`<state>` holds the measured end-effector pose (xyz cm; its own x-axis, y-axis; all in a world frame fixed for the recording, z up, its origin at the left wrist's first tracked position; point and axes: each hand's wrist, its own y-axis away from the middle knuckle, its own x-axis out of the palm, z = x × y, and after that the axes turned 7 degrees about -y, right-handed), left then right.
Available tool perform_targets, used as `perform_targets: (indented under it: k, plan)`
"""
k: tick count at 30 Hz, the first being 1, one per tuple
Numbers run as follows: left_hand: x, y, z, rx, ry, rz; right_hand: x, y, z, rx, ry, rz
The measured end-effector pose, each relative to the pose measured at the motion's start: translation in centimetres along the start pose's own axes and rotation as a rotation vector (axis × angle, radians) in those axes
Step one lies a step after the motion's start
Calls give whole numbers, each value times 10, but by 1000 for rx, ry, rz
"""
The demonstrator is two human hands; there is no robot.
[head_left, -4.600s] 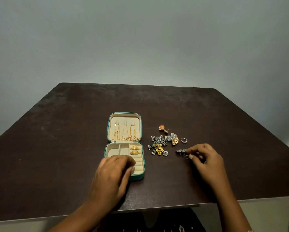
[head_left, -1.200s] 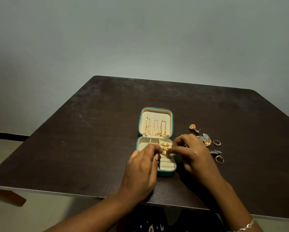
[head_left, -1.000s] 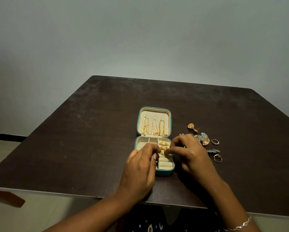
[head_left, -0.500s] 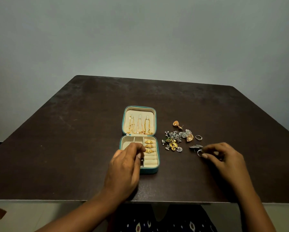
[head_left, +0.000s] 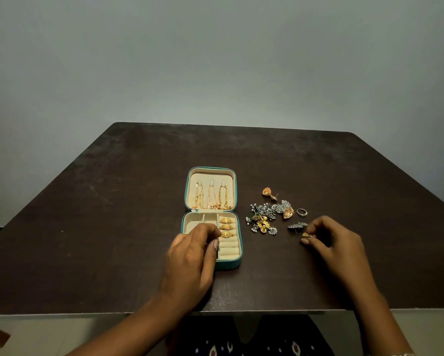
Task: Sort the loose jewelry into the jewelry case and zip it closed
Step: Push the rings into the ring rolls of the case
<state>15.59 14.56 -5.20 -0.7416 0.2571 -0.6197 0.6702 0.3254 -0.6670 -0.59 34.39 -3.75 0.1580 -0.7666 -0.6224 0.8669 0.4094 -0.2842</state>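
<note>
Dark table; the jewelry case lies open on it, teal outside, cream inside, lid flat at the far side.

L hand covers the case's near-left part. Fingers bent, thumb tip next to the ring rolls. Can't tell if it grips the case or has anything between the fingers.

In the case lid: gold chains hung in three strands. In the case's right section: three gold rings in the far rolls; the near rolls are bare.

Just right of the case: loose pile of silver, pearl & gold pcs on the table. Beyond the pile, further from the case's near edge: a gold earring. Further right of the case: silver ring, then a silver leaf pc nearer.

Well right of the case: R hand, fingers curled, thumb & fingertips pinching a small gold ring just beside the leaf pc, low at the table.
</note>
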Motion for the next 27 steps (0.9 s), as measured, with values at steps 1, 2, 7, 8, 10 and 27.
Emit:
perform_targets:
  k: [1, 2, 7, 8, 10, 27]
  plan:
    - [0, 0, 0, 5, -3, -4, 0, 1, 2, -4, -33, 2]
    - [0, 0, 0, 14, -9, -7, 0, 2, 4, -10, -75, 4]
    - [0, -1, 0, 62, -23, -14, 15, 13, 35, -104, -363, 65]
    - [0, -1, 0, 69, -20, -4, 21, 16, 43, -128, -404, 87]
    - [1, -1, 1, 85, -15, 26, 33, 22, 58, -185, -457, 124]
    - [0, -2, 2, 103, -43, 68, 56, 28, 74, -357, -433, 186]
